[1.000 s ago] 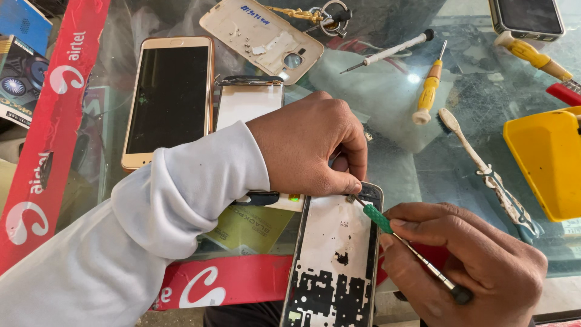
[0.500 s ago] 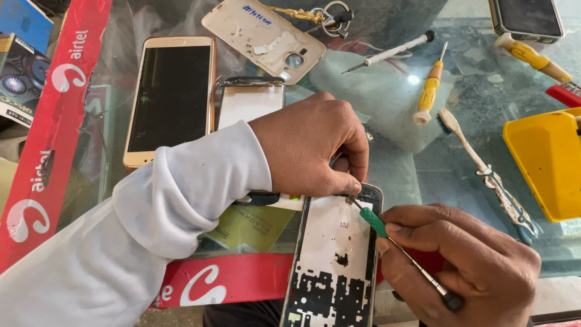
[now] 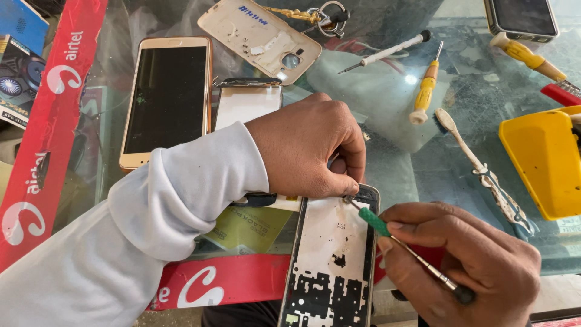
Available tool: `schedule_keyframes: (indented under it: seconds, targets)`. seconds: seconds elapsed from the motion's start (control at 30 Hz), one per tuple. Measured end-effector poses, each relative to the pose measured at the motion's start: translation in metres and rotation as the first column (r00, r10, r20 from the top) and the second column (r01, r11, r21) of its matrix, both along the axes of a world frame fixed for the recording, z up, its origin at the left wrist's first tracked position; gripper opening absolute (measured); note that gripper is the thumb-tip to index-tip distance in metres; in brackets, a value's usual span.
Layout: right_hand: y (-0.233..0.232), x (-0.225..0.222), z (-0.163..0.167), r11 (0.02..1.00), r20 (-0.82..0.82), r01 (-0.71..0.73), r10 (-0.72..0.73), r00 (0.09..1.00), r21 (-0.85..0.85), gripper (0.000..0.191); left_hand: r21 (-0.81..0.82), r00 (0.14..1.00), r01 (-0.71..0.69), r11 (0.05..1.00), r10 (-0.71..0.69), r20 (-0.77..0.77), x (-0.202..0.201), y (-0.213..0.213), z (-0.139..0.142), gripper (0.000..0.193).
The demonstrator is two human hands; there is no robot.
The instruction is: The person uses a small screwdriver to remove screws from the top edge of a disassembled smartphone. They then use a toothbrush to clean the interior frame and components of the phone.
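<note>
Glass counter (image 3: pixel 387 157): left hand (image 3: pixel 308 148) fingers pinching phone frame (image 3: pixel 333 260), right hand (image 3: pixel 466 266) fingers around screwdriver (image 3: pixel 399 239).

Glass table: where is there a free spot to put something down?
Bare glass lies between the left hand and the toothbrush, below the yellow screwdriver. The far edge is crowded with tools and the phone back cover; the gold phone fills the left.

The right hand (image 3: pixel 466 266) now sits slightly lower and nearer the worktop's front edge than a second ago, and the green-collared screwdriver (image 3: pixel 399 242) lies flatter, its tip meeting the phone frame's (image 3: pixel 333 254) top corner.
</note>
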State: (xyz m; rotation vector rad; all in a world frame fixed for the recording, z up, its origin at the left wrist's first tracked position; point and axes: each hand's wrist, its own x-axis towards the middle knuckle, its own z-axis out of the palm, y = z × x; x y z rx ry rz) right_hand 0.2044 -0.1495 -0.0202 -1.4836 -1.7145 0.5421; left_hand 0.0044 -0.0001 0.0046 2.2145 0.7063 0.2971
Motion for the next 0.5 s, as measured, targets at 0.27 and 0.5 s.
schedule_keyframes:
  seconds: [0.27, 0.5]
  targets:
    - [0.0015, 0.0027, -0.0003, 0.997, 0.068, -0.080, 0.079, 0.995, 0.009, 0.010, 0.013, 1.000, 0.018, 1.000, -0.018, 0.023, -0.0013, 0.0010, -0.0007, 0.011]
    - [0.0023, 0.0019, 0.0011, 0.997, 0.110, -0.079, 0.076, 0.991, 0.021, 0.010, 0.009, 1.000, 0.017, 1.000, -0.017, 0.019, -0.0010, 0.0010, -0.0007, 0.012]
